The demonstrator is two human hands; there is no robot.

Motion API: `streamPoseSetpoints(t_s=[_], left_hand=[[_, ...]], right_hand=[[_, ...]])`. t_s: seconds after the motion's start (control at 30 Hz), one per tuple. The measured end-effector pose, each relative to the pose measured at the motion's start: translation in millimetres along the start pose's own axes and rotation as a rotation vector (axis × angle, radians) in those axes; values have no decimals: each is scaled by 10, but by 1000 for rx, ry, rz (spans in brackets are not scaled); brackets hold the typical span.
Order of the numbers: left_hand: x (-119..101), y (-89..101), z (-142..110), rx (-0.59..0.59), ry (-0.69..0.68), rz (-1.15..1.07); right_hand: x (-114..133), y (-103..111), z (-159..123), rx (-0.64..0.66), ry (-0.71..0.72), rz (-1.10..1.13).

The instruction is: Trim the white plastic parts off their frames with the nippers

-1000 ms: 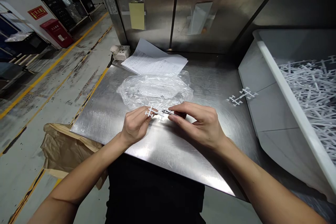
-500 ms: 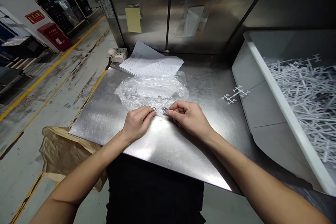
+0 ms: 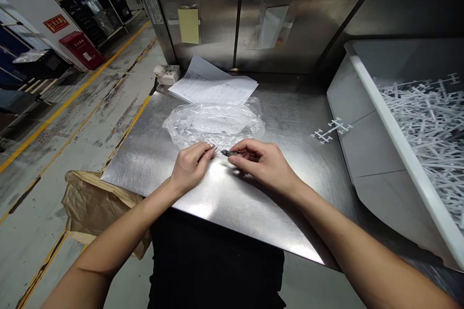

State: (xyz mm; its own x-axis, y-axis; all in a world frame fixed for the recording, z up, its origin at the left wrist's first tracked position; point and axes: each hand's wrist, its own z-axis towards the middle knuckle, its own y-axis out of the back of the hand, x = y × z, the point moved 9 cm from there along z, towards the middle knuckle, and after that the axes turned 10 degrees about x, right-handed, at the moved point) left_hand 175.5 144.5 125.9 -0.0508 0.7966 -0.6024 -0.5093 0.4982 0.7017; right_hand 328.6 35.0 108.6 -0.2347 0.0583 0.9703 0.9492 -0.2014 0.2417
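We have the left hand (image 3: 193, 166) pinched on a white part (image 3: 216, 148), mostly hidden. Our right hand (image 3: 267, 164) grips a dark tool (image 3: 229, 153), tip near the part. Just beyond, at 12 o'clock, we see a clear bag (image 3: 213, 123), then papers (image 3: 215, 86). At 3, a loose sprue (image 3: 331, 130), then a bin (image 3: 379, 154) of similar pieces. Sack (image 3: 96, 207) at 8.
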Motion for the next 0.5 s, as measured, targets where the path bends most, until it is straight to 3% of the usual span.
streamPoseSetpoints(t_s=[0.5], left_hand=[[-53,-17,-3,3,-50,51]], right_hand=[[-6,-7,-11,-13,-2,-28]])
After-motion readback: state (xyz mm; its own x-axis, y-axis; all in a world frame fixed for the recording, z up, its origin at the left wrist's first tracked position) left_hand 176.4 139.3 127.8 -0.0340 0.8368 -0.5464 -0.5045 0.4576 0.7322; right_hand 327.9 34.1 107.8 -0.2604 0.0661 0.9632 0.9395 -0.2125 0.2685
